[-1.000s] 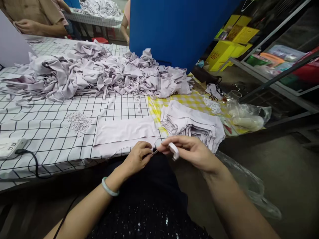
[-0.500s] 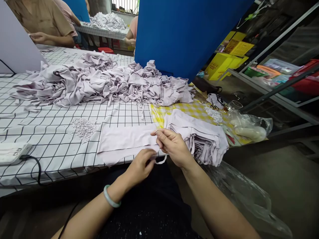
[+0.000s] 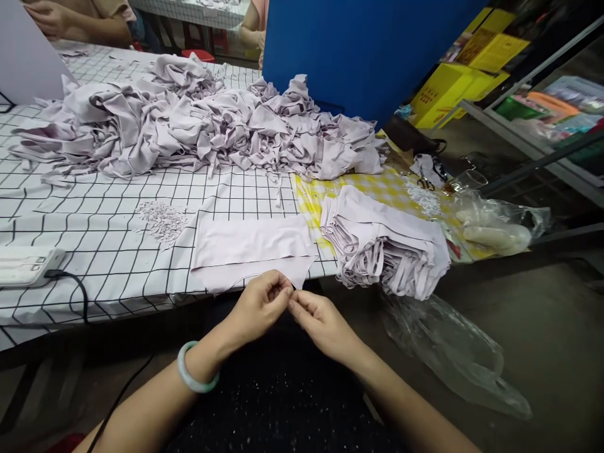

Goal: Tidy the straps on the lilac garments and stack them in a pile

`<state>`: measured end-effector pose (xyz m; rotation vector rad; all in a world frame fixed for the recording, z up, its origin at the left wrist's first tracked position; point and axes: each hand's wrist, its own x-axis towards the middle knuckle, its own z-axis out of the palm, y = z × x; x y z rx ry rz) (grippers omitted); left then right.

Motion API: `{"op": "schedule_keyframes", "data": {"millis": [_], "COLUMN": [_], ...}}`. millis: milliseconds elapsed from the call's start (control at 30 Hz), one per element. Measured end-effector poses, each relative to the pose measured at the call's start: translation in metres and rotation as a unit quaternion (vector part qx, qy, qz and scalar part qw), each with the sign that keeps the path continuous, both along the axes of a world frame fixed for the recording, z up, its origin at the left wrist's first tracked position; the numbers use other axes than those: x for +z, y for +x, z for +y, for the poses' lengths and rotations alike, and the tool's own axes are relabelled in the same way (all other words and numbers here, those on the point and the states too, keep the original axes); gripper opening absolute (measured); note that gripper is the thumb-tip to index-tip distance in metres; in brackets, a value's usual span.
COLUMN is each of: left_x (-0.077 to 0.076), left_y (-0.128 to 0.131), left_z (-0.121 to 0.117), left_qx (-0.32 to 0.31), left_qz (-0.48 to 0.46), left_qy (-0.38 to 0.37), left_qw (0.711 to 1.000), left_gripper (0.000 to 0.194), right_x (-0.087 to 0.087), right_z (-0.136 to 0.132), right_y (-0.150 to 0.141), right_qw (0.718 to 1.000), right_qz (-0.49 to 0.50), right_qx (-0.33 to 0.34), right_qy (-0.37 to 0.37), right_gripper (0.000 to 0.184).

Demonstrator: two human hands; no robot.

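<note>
A pale lilac fabric piece (image 3: 250, 242) lies flat at the table's front edge, its lower layer showing below a straight hem. At its near edge my left hand (image 3: 262, 308) is closed in a pinch, seemingly on the fabric's border. My right hand (image 3: 325, 324) pinches too, its fingertips meeting the left ones just off the table edge. Whatever is between the right fingers is too small or hidden to make out. Right of the flat piece sits a neat stack of similar pieces (image 3: 391, 233) with looped straps hanging over the edge.
A large heap of crumpled lilac cloth (image 3: 212, 126) spreads across the back. Small fabric scraps (image 3: 163, 220) lie left of the flat piece, near a white power strip (image 3: 28, 264). A blue panel (image 3: 344, 56) stands behind. Scissors (image 3: 425, 184) rest at right; a co-worker's hand (image 3: 50, 19) shows top left.
My right hand has come down and my hands have met, fingertips together. The strap loop visible between them before is now out of sight. The view has tilted downward.
</note>
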<state>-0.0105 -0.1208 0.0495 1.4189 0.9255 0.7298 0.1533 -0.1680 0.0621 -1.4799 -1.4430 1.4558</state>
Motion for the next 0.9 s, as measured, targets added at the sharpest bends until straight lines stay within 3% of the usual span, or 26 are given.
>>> {"op": "schedule_keyframes", "data": {"millis": [167,400,500,567,633,767,900], "left_x": [-0.002,0.0,-0.011,-0.024,-0.037,-0.053,-0.052], "left_y": [0.002,0.003,0.008,0.011,0.014,0.014,0.011], "left_z": [0.008,0.024,0.044,0.06,0.074,0.088,0.089], "left_qx": [-0.024,-0.048,-0.025,-0.021,-0.037,-0.015,-0.006], "left_qz": [0.045,0.068,0.095,0.141,0.184,0.182,0.147], "left_qy": [0.029,0.072,0.215,0.327,0.381,0.386,0.36], "left_qw": [0.998,0.994,0.972,0.934,0.905,0.904,0.921], "left_gripper": [0.018,0.011,0.011,0.016,0.02,0.014,0.013], "right_x": [-0.002,0.002,-0.007,-0.015,-0.021,-0.024,-0.023], "right_z": [0.003,0.014,0.029,0.041,0.051,0.064,0.072], "right_y": [0.002,0.01,0.012,0.011,0.008,0.001,-0.002], "right_qw": [0.996,0.998,0.99,0.977,0.964,0.955,0.948], "right_qz": [0.013,0.013,0.043,0.076,0.098,0.123,0.136], "right_qx": [-0.085,-0.055,-0.119,-0.167,-0.196,-0.213,-0.232], "right_qy": [-0.026,-0.014,-0.063,-0.113,-0.148,-0.165,-0.173], "right_gripper": [0.04,0.039,0.039,0.037,0.033,0.025,0.021]}}
